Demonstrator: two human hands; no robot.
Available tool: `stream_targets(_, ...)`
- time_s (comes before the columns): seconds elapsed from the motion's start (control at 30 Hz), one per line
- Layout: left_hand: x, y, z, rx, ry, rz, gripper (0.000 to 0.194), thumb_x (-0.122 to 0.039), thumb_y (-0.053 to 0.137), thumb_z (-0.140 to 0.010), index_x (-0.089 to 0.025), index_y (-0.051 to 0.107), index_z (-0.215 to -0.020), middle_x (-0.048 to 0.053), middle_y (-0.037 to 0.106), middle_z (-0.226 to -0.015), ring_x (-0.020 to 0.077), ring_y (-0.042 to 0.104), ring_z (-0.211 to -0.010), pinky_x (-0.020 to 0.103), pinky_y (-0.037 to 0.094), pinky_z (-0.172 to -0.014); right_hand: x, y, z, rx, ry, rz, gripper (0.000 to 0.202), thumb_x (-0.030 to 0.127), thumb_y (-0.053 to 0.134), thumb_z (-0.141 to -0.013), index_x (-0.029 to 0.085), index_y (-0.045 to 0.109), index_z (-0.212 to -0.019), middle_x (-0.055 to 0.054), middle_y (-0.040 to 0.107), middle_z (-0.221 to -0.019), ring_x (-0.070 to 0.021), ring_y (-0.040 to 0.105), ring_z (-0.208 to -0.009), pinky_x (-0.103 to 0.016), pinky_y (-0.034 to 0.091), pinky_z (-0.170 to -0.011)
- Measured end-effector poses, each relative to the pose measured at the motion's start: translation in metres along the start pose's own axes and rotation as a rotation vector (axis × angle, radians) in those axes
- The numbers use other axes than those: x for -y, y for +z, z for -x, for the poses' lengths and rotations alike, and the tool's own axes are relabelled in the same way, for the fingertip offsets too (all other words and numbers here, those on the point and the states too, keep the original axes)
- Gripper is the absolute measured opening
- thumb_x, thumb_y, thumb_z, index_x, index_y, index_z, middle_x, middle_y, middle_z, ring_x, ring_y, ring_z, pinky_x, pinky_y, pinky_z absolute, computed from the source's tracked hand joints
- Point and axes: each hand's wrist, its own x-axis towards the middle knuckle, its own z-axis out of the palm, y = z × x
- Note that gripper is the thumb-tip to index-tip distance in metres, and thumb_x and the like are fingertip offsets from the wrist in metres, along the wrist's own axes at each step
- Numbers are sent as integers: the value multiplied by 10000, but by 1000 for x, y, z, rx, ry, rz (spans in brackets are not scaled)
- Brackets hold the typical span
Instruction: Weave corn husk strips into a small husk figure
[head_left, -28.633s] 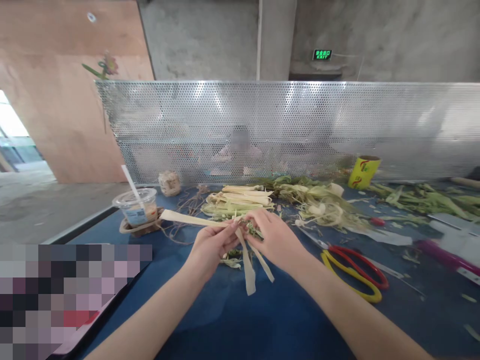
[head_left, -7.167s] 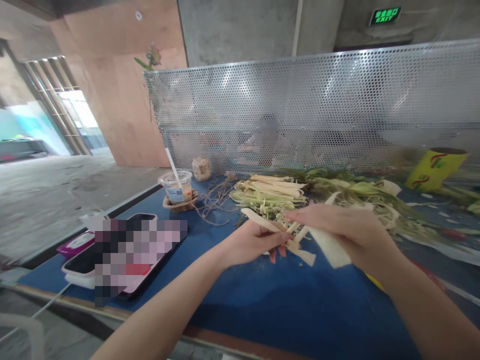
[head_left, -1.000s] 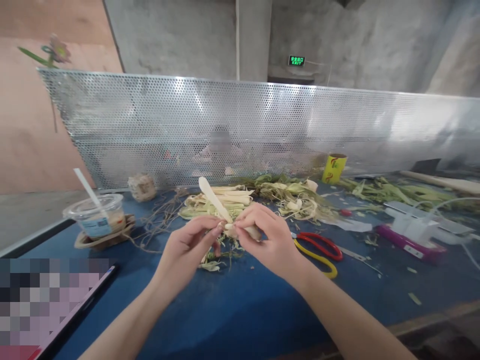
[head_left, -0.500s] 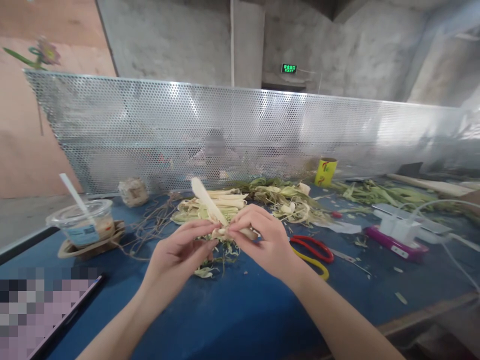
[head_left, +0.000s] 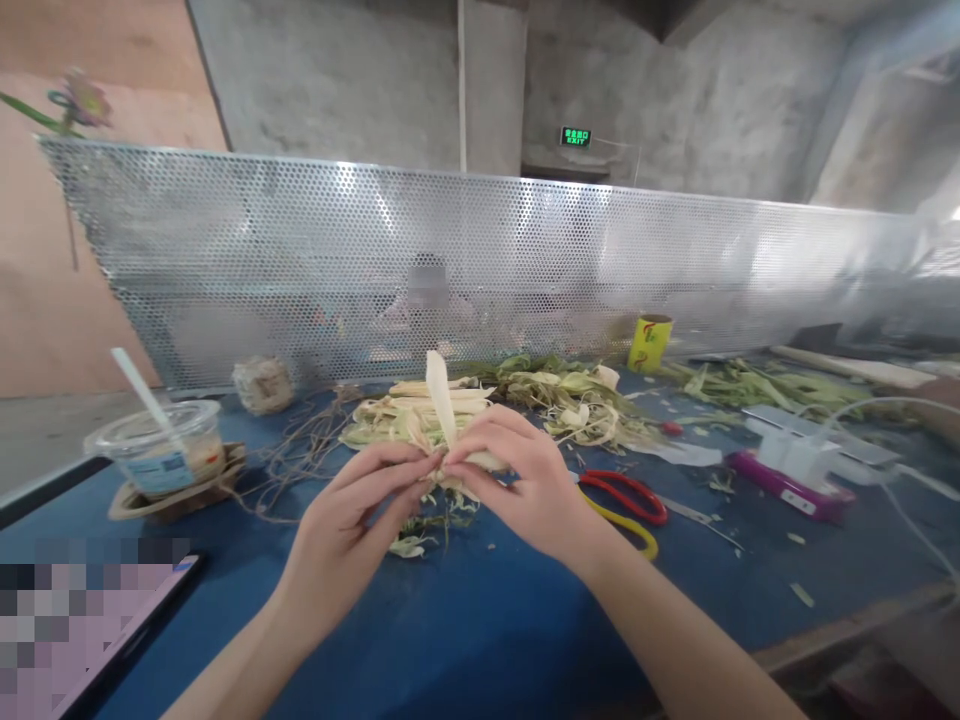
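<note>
Both hands meet above the blue table, fingertips pinched together on a pale corn husk strip (head_left: 438, 390) that stands nearly upright from between them. My left hand (head_left: 360, 510) is closed on its lower end from the left. My right hand (head_left: 517, 480) grips it from the right, thumb and forefinger pressed together. The folds of husk between the fingertips are partly hidden. Behind the hands lies a heap of pale husks (head_left: 375, 420), and small green scraps (head_left: 411, 545) lie below them. Scissors (head_left: 626, 498) with red and yellow handles rest beside my right hand.
A lidded cup (head_left: 165, 450) with a straw sits in a cardboard holder at left, near a phone (head_left: 90, 640) and a ball of twine (head_left: 262, 385). Green husks (head_left: 757, 390), a yellow tube (head_left: 649, 343) and a purple power strip (head_left: 787, 488) are at right. A perforated metal screen (head_left: 300, 260) stands behind.
The husk strip has swung from leaning left to nearly upright. Both hands have shifted slightly left, still pinching it. The view has moved a little.
</note>
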Motion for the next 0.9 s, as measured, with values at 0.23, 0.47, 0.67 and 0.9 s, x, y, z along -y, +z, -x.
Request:
stream_targets(0.23,3,3,2,-66,-25,4,183,-239,604,-716,-281,676,-879,17,633,-901,171,595,-823,247,516,-684,-1,5,0,-6,24,-28,45,148,550,-770,191,540,-761,-12,550,-789,-120,538,-797,-277,463,-725)
stream_targets(0.47,-2,5,3,-100,-226,330,222,-227,610,-714,-233,647,-933,26,658,-916,107,606,-549,243,537,-536,0,16,0,-208,188,-184,87,112,601,-711,186,561,-685,9,563,-712,-112,545,-703,-260,462,-656)
stream_targets(0.67,-3,7,4,-180,-322,357,219,-237,648,-683,-209,656,-900,24,689,-902,159,655,-690,278,564,-644,3,27,0,-306,265,-311,90,109,602,-690,182,576,-643,10,563,-682,-106,546,-650,-236,460,-602)
stream_targets(0.9,-3,9,8,-280,-298,339,184,-201,676,-652,-243,676,-832,-17,699,-868,154,649,-810,254,553,-744,1,30,2,-253,326,-280,93,178,618,-687,179,539,-638,-22,508,-809,-141,520,-816,-293,438,-743)
